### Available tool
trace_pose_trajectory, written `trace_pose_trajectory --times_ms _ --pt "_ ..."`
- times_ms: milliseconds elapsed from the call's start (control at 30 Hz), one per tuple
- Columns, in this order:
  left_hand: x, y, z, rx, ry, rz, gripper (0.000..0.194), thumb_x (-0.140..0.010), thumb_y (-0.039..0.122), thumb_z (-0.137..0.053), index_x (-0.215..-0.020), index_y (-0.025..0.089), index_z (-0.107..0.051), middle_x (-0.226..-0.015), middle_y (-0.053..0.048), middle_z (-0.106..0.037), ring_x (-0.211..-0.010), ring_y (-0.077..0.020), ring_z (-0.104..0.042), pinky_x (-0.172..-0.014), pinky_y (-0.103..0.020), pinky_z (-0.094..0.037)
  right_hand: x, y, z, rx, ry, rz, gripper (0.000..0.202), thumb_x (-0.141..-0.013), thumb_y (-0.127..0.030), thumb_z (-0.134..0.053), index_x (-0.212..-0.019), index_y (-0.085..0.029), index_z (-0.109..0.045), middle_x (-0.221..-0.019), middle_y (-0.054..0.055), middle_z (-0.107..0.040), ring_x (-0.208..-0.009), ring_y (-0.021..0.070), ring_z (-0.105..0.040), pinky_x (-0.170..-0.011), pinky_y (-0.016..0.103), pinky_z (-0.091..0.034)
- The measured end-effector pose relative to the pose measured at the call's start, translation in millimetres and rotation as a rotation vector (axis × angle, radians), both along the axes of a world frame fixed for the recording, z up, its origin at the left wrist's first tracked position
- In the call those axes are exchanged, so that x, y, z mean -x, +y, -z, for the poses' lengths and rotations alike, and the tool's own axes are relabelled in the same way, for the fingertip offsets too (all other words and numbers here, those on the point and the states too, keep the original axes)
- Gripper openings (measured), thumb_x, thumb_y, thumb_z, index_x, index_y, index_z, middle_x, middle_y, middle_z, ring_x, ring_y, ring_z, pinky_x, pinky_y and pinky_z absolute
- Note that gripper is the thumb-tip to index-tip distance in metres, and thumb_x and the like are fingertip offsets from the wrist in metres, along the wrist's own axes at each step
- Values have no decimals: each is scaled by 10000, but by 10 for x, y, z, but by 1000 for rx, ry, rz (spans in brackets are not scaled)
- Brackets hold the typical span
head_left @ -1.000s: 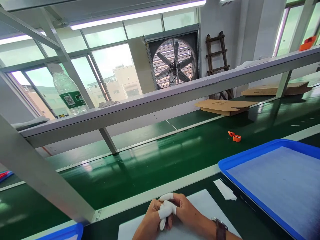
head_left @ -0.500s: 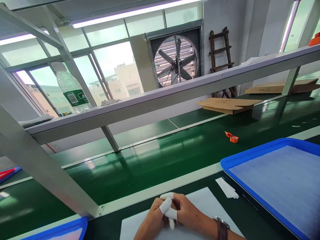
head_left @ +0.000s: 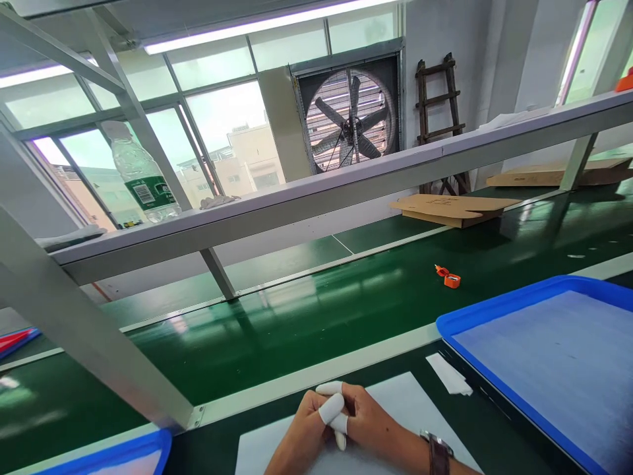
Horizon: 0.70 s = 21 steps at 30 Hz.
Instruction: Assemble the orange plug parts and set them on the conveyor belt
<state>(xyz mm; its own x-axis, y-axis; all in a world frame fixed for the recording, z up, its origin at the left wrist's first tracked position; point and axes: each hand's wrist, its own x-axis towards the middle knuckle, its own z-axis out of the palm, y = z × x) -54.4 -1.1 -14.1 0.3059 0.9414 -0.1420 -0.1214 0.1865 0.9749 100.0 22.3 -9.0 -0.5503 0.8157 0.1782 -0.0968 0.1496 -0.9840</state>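
Observation:
My left hand [head_left: 306, 422] and my right hand [head_left: 370, 419] are clasped together low in the view, fingers folded into each other. White finger cots cover several fingertips and the thumbs. Nothing shows between the fingers, though the inner sides of the palms are hidden. Both hands rest over a white sheet [head_left: 410, 402] on the dark green bench. On my right wrist sits a watch [head_left: 438, 452] with a dark strap. Narrow white paper strips [head_left: 448, 373] lie to the right of the sheet.
A blue tray [head_left: 448, 323] stands at right, another blue tray [head_left: 165, 448] at lower left. Beyond the bench runs a green belt [head_left: 297, 323] carrying an open orange case [head_left: 451, 280] and a cardboard box [head_left: 455, 210]. A raised shelf [head_left: 316, 188] bears a plastic bottle [head_left: 143, 178].
On the green belt, the orange case has shifted slightly left and nearer. White scraps at the belt's far right have also slid left. My hands stay clasped, almost unmoved.

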Motion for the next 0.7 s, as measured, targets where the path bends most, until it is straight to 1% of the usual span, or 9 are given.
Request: trace_pose_trajectory --times_ms 167,267,400,433,533,600,700 --pt "-24 -27 -101 -14 55 -1 546 -812 635 -655 -635 120 -695 -560 -64 -631 -640 -181 -601 -660 -284 -424 18 18 51 -1 15 4 408 -788 -190 -676 -1190 -144 -721 -935 74 -748 -845 212 -681 -827 342 -555" --pt "-28 -39 -122 -10 59 -5 552 -807 644 -652 -672 113 -717 -580 -70 -646 -649 -185 -604 -666 -288 -425 19 21 62 1 13 7 412 -780 -193 -685 -1187 -143 -722 -931 70 -746 -824 205 -678 -817 336 -554" --pt "-26 -26 -68 -6 47 -6 564 -801 649 -656 -641 111 -711 -582 -77 -650 -638 -185 -596 -642 -281 -408 21 19 63 -13 -11 20 418 -779 -218 -686 -1189 -149 -719 -862 53 -738 -774 195 -668 -819 345 -553" --pt "-24 -19 -44 -9 40 -8 563 -804 643 -657 -620 113 -704 -575 -78 -648 -634 -184 -593 -639 -280 -403 24 19 64 -9 -18 19 422 -782 -226 -681 -1196 -151 -715 -840 49 -734 -747 191 -664 -793 340 -556" --pt "-18 1 19 -24 22 -7 564 -821 622 -650 -568 120 -693 -546 -78 -631 -607 -178 -579 -610 -275 -374 37 16 67 50 -34 -10 454 -798 -252 -653 -1239 -152 -684 -731 25 -705 -599 164 -627 -623 296 -541" --pt "-16 7 39 -40 25 7 589 -843 619 -623 -537 121 -692 -529 -81 -617 -585 -172 -565 -586 -272 -354 43 10 55 79 -39 -20 470 -793 -257 -650 -1249 -148 -673 -662 5 -677 -545 156 -607 -564 277 -517" --pt "-18 7 28 -66 44 26 638 -882 619 -564 -507 119 -691 -510 -79 -601 -549 -152 -526 -582 -268 -350 39 -3 16 67 -40 -19 465 -776 -245 -658 -1229 -145 -679 -700 19 -702 -570 165 -632 -598 290 -528"
